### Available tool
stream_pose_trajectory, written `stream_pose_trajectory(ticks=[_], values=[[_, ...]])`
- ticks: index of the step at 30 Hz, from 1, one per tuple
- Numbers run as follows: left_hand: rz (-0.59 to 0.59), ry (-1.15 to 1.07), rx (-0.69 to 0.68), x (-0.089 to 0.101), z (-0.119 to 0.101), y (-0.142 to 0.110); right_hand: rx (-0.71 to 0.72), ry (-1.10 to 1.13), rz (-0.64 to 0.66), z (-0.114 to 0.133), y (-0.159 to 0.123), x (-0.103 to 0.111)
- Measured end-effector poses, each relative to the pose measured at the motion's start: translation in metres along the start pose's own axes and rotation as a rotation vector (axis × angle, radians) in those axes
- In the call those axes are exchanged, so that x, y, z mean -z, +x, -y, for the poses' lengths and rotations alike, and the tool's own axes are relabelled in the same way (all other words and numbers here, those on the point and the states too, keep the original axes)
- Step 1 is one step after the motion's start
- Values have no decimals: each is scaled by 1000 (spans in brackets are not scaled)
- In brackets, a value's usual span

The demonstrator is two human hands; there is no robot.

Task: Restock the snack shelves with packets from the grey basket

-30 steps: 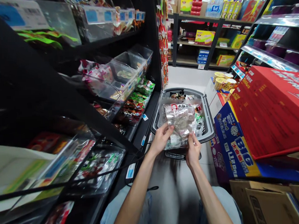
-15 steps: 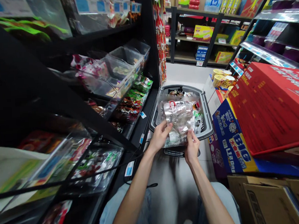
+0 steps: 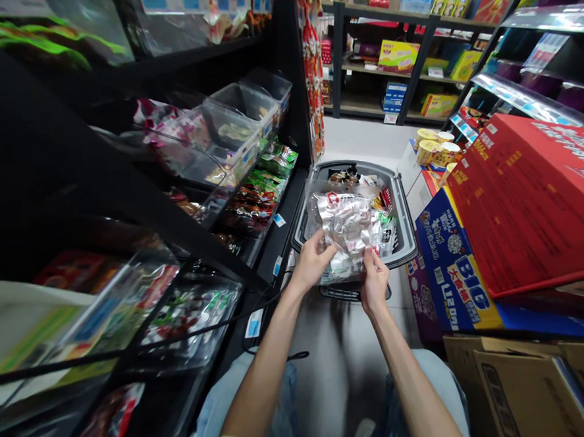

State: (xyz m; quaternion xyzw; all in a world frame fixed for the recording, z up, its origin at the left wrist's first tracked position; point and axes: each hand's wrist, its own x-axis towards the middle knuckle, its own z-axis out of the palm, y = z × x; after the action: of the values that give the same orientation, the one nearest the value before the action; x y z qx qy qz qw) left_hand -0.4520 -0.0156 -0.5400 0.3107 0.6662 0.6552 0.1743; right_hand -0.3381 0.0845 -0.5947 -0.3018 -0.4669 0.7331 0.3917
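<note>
Between my two hands is a clear and silvery plastic snack packet (image 3: 348,223) with a red logo near its top edge. My left hand (image 3: 315,262) grips its left side, thumb on the front. My right hand (image 3: 375,279) pinches its lower right corner. The packet is held over the near part of a grey shopping basket (image 3: 407,230) on the floor and hides much of its inside. Several packaged snacks (image 3: 386,229) show in the basket around it, some dark, some green and white.
Black shelving (image 3: 174,226) with clear plastic bins (image 3: 244,119) and packets runs along the left. On the right are a large red box (image 3: 533,210), a blue box (image 3: 453,268) and brown cartons (image 3: 529,382). Yellow cups (image 3: 433,150) stand behind them. A stocked shelf (image 3: 386,61) crosses the back.
Both hands keep hold of the packet, which tilts slightly so its shine and printing look different. The view has shifted a little; the basket stays in place.
</note>
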Motion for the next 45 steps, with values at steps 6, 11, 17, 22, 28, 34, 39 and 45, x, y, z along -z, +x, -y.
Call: stream_pose_trajectory(ticks=[6,11,17,22,28,34,39,45], values=[[10,-47,-27,-6,-5,-1,-56,52,-59,6,-1,-5],[3,-13,-30,-5,-2,0,-64,71,-53,7,-1,-5],[-49,39,-9,-3,2,0,-87,68,-50,7,-3,-5],[-48,52,-10,-3,5,1,-61,70,-34,9,-3,-6],[-51,34,-21,-4,6,1,-66,65,-48,8,-2,-6],[-52,61,-6,-2,7,1,-71,44,-37,9,-2,-6],[-42,61,-3,-2,7,2,-53,47,-23,9,-3,-7],[-37,54,2,-2,3,1,-28,25,-37,4,-1,-5]])
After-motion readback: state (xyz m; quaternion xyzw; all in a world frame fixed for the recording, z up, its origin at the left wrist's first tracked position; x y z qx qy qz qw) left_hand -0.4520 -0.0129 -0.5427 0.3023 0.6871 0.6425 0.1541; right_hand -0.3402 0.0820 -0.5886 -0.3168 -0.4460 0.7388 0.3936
